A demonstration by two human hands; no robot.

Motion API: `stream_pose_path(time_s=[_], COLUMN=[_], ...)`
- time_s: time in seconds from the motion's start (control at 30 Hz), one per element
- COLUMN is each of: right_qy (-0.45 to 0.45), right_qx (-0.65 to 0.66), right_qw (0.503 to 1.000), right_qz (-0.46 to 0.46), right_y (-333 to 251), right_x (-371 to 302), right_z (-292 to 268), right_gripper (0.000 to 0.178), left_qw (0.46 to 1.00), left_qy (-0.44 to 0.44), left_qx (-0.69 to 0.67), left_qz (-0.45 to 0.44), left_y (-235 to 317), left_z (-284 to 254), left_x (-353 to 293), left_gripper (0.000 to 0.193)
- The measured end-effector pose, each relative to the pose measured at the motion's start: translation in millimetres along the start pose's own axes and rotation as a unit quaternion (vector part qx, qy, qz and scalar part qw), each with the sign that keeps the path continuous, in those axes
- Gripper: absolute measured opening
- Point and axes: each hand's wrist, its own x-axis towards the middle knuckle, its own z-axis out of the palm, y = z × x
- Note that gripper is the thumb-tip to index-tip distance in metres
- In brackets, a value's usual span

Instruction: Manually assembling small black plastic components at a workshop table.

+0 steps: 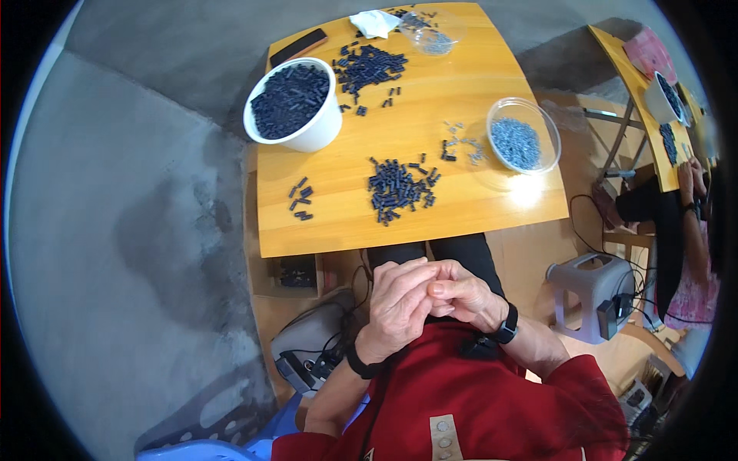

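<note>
My left hand (396,307) and my right hand (465,296) are clasped together in front of my chest, below the near edge of the wooden table (477,215). Whether anything small lies between the fingers cannot be told. Both wrists wear black bands. On the table, nearest my hands, lies a pile of small dark blue cylindrical parts (400,188). A smaller group of the same parts (300,200) lies to its left. A white bowl (294,104) full of dark parts stands at the far left. A clear bowl (523,138) holds small grey-blue pieces at the right.
Another heap of dark parts (369,69), a second clear bowl (432,31), a white cloth (374,23) and a black phone (298,46) lie at the table's far side. A grey stool (592,288) stands at right. Another person (684,230) works at a second table (626,69).
</note>
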Motion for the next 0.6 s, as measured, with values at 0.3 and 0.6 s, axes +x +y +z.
stream_pose_path(time_s=[0.3, 0.6], right_qy=[0.187, 0.320], right_qx=[-0.204, -0.334], right_qw=[0.960, 0.867], right_qz=[-0.052, -0.185], right_y=[-15.2, -38.8], right_x=[11.6, 6.6], right_z=[5.0, -0.9], right_gripper=[0.019, 0.016], left_qw=[0.945, 0.889], left_qy=[0.111, 0.085], left_qx=[0.201, 0.414], left_qz=[-0.233, -0.178], left_y=[-56.7, -143.4], left_z=[-42.6, -93.2], left_x=[-15.5, -1.3], left_gripper=[0.016, 0.014])
